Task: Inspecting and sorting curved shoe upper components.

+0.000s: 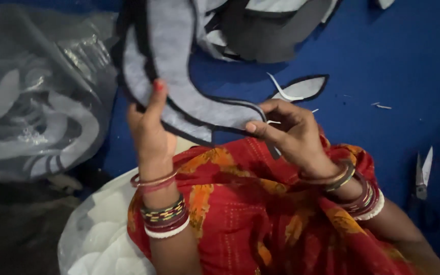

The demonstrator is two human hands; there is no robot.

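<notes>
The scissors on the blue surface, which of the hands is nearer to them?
Right. The right hand is closer to the scissors; the left hand is farther off.

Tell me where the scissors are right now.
In the head view the scissors lie on the blue surface at the far right edge, beyond the right hand and its bangled wrist, untouched.
</notes>
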